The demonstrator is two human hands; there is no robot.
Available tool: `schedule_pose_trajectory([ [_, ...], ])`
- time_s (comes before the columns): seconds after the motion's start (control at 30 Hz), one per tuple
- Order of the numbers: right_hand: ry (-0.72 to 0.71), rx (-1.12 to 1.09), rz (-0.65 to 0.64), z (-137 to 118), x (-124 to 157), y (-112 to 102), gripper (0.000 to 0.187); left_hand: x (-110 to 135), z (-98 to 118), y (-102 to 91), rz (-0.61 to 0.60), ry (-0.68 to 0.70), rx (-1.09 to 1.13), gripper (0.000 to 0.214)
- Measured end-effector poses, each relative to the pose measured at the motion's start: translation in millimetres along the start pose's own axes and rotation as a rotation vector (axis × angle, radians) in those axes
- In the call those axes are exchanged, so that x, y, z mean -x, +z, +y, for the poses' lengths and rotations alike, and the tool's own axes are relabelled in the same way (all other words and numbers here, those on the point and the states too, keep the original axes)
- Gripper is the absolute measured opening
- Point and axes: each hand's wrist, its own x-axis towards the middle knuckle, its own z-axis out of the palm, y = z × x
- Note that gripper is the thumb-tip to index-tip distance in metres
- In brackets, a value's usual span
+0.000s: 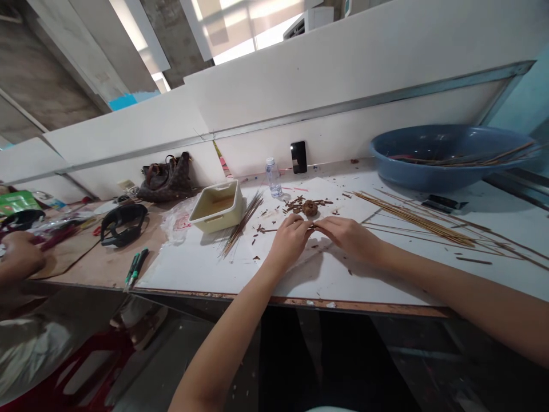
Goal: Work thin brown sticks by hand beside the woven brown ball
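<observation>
My left hand [291, 236] and my right hand [345, 233] meet over the white sheet [326, 269] on the table, fingers pinched together on a small brown piece [314, 226] between them. Just beyond my fingertips lie a brown lump [309, 208] and scattered brown chips [295, 203]. A bundle of thin brown sticks [241, 224] lies to the left of my hands. Long pale sticks [420, 220] fan out to the right.
A cream tray [217, 207] stands left of the sticks. A small bottle [273, 177] and a black phone [299, 157] stand by the white wall. A blue basin [446, 154] holds sticks at far right. Another person's hand [19, 256] is at far left, near a black headset [123, 223] and pens [136, 266].
</observation>
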Motion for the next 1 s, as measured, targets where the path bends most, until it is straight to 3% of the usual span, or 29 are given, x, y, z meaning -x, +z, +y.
schedule_pose_trajectory([
  [0.2, 0.109, -0.030, 0.038, -6.8, -1.4, 3.4, 0.033, -1.3, 0.1, -1.6, -0.002, -0.033, 0.050, 0.015],
  [0.37, 0.050, -0.031, 0.034, -6.7, -0.5, 0.5, 0.029, -2.4, 0.6, -4.0, -0.025, -0.048, 0.086, 0.015],
  [0.67, -0.044, -0.016, 0.020, -4.5, 1.2, -6.6, 0.038, -1.5, 5.7, -5.1, -0.023, -0.069, 0.107, 0.017],
  [1.0, -0.005, -0.002, 0.014, 9.9, 6.5, 2.8, 0.040, -3.9, 5.8, -6.1, -0.093, -0.090, 0.073, 0.012],
])
